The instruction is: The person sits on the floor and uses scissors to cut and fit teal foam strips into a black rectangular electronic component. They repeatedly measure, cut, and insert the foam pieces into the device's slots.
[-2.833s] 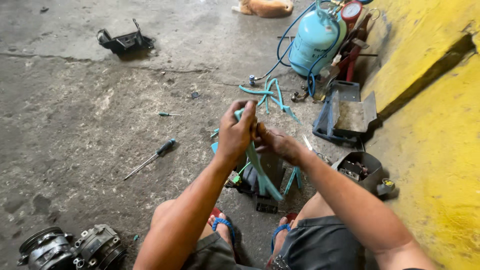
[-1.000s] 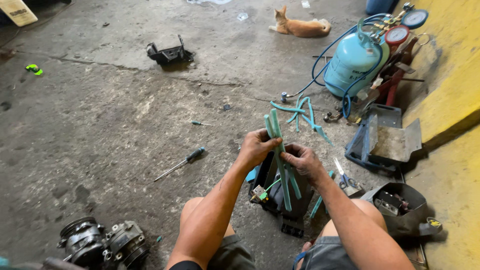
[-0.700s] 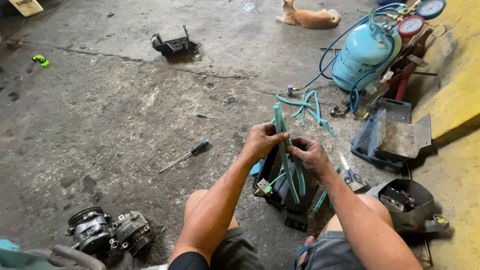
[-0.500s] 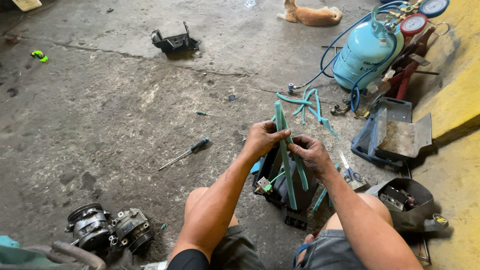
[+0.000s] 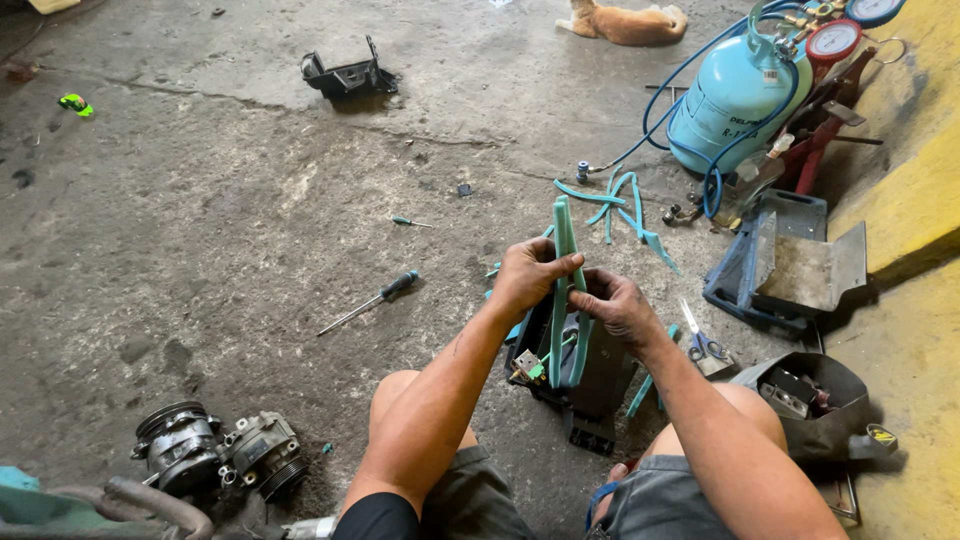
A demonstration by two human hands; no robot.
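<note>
On the concrete floor we see a screwdriver (image 5: 368,300), a grey compressor (image 5: 222,456), a black bracket (image 5: 346,76), a blue gas cylinder (image 5: 735,97) with gauges, scissors (image 5: 703,343) and an orange cat (image 5: 628,22).

Two hands: left hand (image 5: 525,278), right hand (image 5: 612,305). Two screwdrivers: large screwdriver (image 5: 372,300), small screwdriver (image 5: 410,222). One gas cylinder (image 5: 735,98). One scissors (image 5: 705,343). One compressor (image 5: 220,455). One cat (image 5: 625,22).

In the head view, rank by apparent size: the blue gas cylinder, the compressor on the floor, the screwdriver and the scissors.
1. Blue gas cylinder, though farthest away.
2. Compressor, nearer the camera, so its true size against the cylinder is unsure.
3. Screwdriver, long but thin.
4. Scissors, smallest.
</note>
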